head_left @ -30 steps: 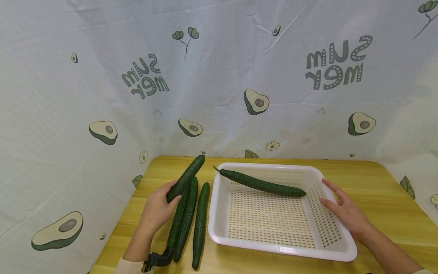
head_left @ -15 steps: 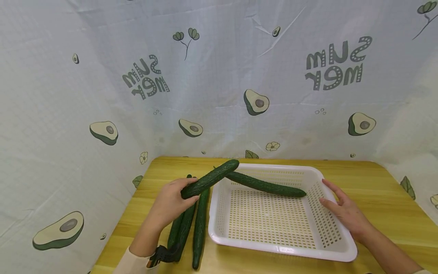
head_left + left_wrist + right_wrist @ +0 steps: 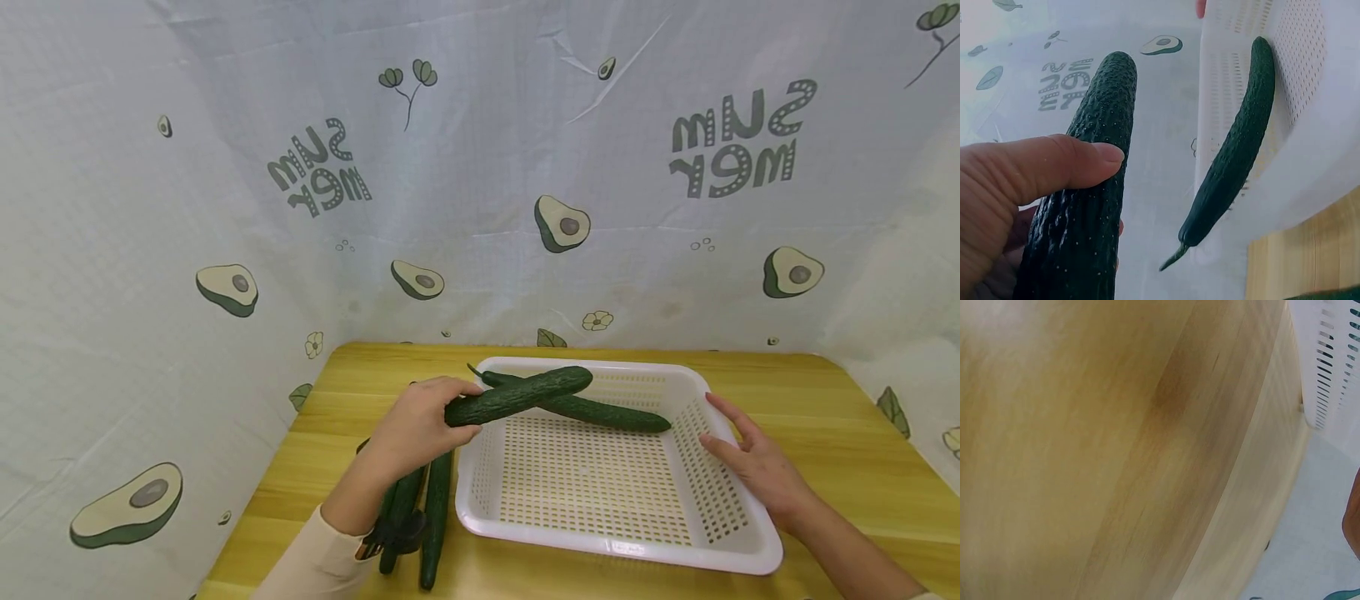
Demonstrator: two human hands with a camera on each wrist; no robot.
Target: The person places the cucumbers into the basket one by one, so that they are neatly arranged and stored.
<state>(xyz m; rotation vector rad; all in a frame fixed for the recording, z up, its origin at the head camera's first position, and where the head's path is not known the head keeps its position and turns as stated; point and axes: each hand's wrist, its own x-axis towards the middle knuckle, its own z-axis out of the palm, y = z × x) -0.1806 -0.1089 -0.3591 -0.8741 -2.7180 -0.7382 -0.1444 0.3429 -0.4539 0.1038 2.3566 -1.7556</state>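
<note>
My left hand (image 3: 420,425) grips a dark green cucumber (image 3: 525,395) near one end, thumb on one side and fingers on the other. Its free end reaches over the left part of a white plastic basket (image 3: 600,546). Inside, along the back, lies another cucumber (image 3: 622,416), its thin stem poking past the back left corner; the held one crosses over it in the head view. In the left wrist view my thumb presses on the bumpy skin of the held cucumber (image 3: 1085,231). My right hand (image 3: 765,475) holds the basket's right rim, thumb over the inner side.
Several more cucumbers (image 3: 437,525) lie lengthwise on the wooden table (image 3: 847,433) left of the basket, partly hidden under my left forearm. A pale printed cloth (image 3: 480,167) hangs behind the table and along its sides.
My left hand has carried the cucumber rightward from above the others on the table to over the basket, tipping it closer to level. The right hand and basket have stayed put.
</note>
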